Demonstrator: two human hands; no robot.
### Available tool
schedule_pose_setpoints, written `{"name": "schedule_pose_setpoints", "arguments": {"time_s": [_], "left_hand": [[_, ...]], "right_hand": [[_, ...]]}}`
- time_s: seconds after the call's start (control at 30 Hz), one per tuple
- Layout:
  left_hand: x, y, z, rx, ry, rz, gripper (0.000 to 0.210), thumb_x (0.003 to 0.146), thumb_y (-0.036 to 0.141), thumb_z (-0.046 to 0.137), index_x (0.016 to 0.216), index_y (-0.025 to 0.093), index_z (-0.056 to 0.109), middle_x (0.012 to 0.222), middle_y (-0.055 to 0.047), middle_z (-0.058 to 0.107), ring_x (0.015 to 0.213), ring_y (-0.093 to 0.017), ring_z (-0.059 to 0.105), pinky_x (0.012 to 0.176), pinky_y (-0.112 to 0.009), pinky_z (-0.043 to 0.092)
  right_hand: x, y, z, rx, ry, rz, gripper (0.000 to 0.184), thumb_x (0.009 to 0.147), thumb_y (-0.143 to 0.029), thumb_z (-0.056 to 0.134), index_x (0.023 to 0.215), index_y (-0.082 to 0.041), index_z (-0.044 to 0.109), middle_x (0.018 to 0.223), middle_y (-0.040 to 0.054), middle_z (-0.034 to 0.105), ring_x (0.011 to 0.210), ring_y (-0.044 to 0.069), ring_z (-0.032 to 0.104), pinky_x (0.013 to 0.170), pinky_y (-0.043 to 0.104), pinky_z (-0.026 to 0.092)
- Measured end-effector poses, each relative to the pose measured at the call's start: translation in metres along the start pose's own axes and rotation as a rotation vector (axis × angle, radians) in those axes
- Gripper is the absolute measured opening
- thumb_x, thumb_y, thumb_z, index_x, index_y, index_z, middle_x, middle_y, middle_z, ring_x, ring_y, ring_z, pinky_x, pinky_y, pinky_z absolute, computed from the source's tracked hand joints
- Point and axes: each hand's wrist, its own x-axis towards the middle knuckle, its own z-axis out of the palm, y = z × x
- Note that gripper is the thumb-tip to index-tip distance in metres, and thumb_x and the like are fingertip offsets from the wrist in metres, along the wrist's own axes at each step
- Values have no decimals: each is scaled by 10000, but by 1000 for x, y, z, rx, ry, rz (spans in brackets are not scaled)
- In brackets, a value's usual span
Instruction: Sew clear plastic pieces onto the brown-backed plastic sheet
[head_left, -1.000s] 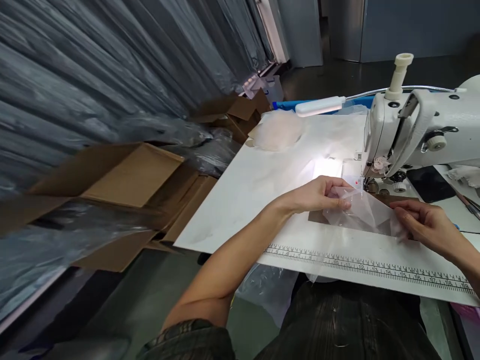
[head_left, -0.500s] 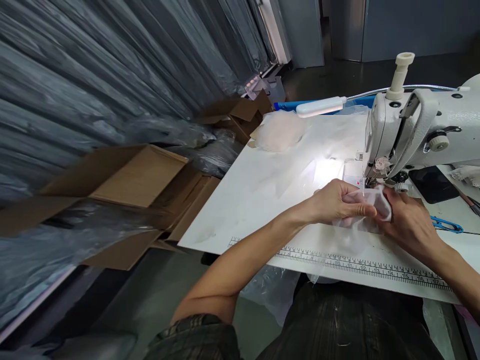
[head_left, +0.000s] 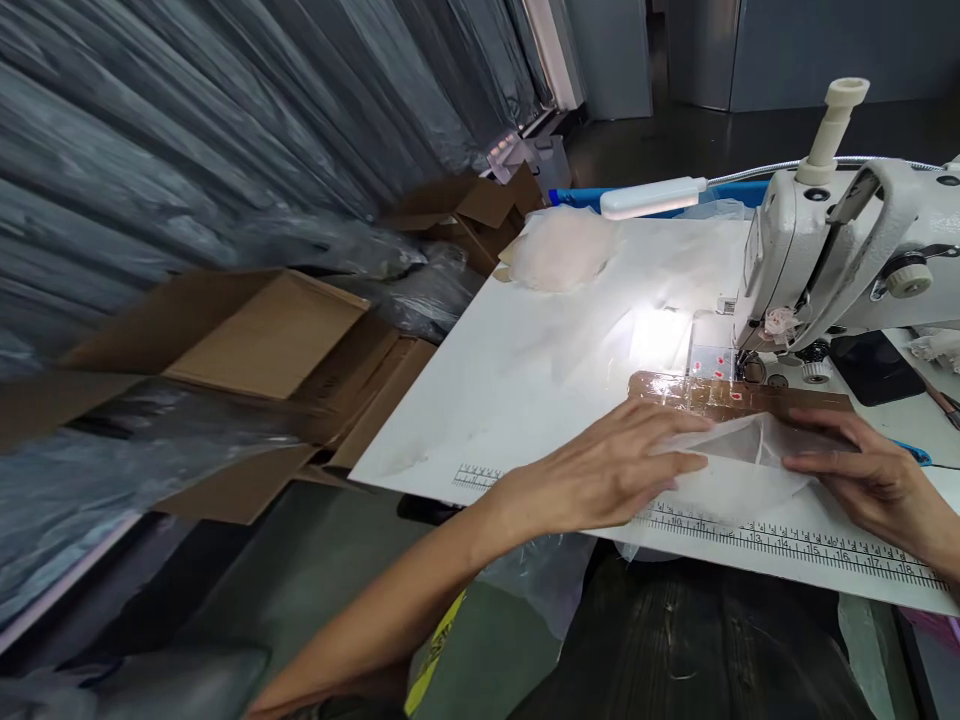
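Note:
A sheer white piece of fabric [head_left: 742,470] stretches between my two hands near the table's front edge. My left hand [head_left: 611,465] pinches its left end between thumb and fingers. On the other side my right hand [head_left: 870,460] grips the right end, thumb below and fingers above. Just beyond the fabric lies a brown taped plate [head_left: 720,393] in front of the sewing machine [head_left: 817,260]. The machine's needle area [head_left: 742,362] is apart from the fabric. A printed ruler strip [head_left: 780,540] runs along the table edge below my hands.
A pale pink pile of sheer fabric [head_left: 562,248] sits at the table's far left corner. A white lamp [head_left: 652,198] shines on the tabletop. Beside the machine lie a black phone [head_left: 876,366] and blue thread snips [head_left: 915,452]. Cardboard boxes [head_left: 270,330] stand left of the table.
Both hands have drawn the fabric away from the needle toward the table's front edge and moved apart, spreading it. The brown plate has come into sight.

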Motion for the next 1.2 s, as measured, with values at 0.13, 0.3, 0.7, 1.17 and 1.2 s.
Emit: {"name": "schedule_pose_setpoints", "arguments": {"time_s": [0.13, 0.3, 0.7, 1.17, 1.2], "left_hand": [[-28, 0, 26, -8, 36, -335, 326, 1023, 273, 445, 1339, 202, 478, 1272, -119, 585, 1164, -216, 596, 911, -381, 575], [-47, -2, 46, 223, 159, -475, 269, 1014, 300, 476, 1240, 170, 547, 1153, -114, 627, 1016, -226, 632, 804, -385, 575], [-49, -53, 2, 562, 188, -598, 233, 957, 172, 510, 1159, 189, 623, 1367, -150, 570, 1118, -298, 602, 891, -481, 485], [37, -46, 45, -560, -142, -477, 513, 899, 393, 668, 1334, 166, 517, 666, 55, 574, 591, -99, 553, 559, -215, 423], [36, -53, 44, -450, -145, -486, 511, 893, 394, 678, 1322, 162, 525, 674, 49, 579, 603, -102, 555, 562, -216, 407]], "right_hand": [[-14, 11, -11, 42, -108, 176, 368, 862, -131, 454, 915, -324, 763, 1277, 41, 635, 1138, 253, 644, 865, 434, 598], [1, 4, -1, -13, -17, 277, 220, 914, -301, 506, 1009, -245, 696, 1050, 87, 707, 978, 256, 691, 831, 431, 599], [34, -17, 26, -4, -137, 288, 226, 938, -373, 473, 849, -213, 606, 802, 67, 680, 694, 186, 648, 620, 308, 517], [43, -19, 23, 547, -373, 666, 277, 833, -461, 575, 925, -212, 492, 707, -16, 589, 452, 124, 560, 437, 268, 449], [44, -13, 23, 441, -332, 662, 275, 822, -427, 576, 967, -202, 511, 720, -4, 600, 464, 132, 563, 452, 280, 456]]}}
